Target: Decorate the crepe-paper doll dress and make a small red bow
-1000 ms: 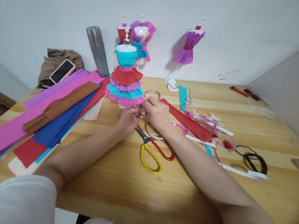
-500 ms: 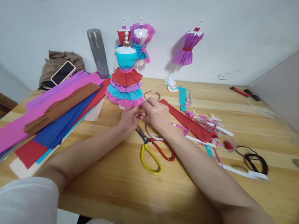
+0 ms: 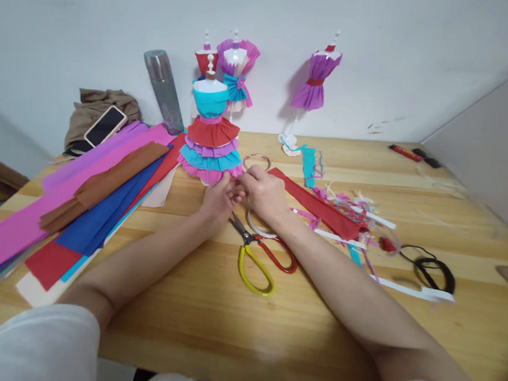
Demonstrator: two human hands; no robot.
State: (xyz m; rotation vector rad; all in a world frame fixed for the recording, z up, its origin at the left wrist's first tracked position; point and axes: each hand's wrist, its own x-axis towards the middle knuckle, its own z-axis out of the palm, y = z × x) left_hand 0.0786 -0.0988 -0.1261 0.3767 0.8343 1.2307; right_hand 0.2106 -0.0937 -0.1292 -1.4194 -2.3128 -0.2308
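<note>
A small dress form (image 3: pixel 212 131) stands upright in a tiered crepe-paper dress with a turquoise bodice and red, purple, turquoise and pink ruffles. At its lowest pink ruffle, my left hand (image 3: pixel 220 201) pinches the hem's right side. My right hand (image 3: pixel 263 193) is closed beside it, thumb and fingers together at the same edge; what it grips is hidden. Just below the hands lie scissors (image 3: pixel 251 239), one handle yellow and the other red, blades slightly apart. A roll of tape (image 3: pixel 257 161) lies behind my right hand, and a pale ring (image 3: pixel 259 228) is partly covered by it.
Crepe-paper strips (image 3: pixel 97 197) are piled at the left with a phone (image 3: pixel 105 126) and a flask (image 3: pixel 164 91). More dressed forms, one in purple (image 3: pixel 315 81), stand by the wall. Right: a red strip (image 3: pixel 316 205), paper scraps (image 3: pixel 348 204) and a black cord loop (image 3: pixel 439 276).
The view has shifted slightly. Both hands stay at the pink hem, and the dress form appears to lean or turn very little, if at all.
</note>
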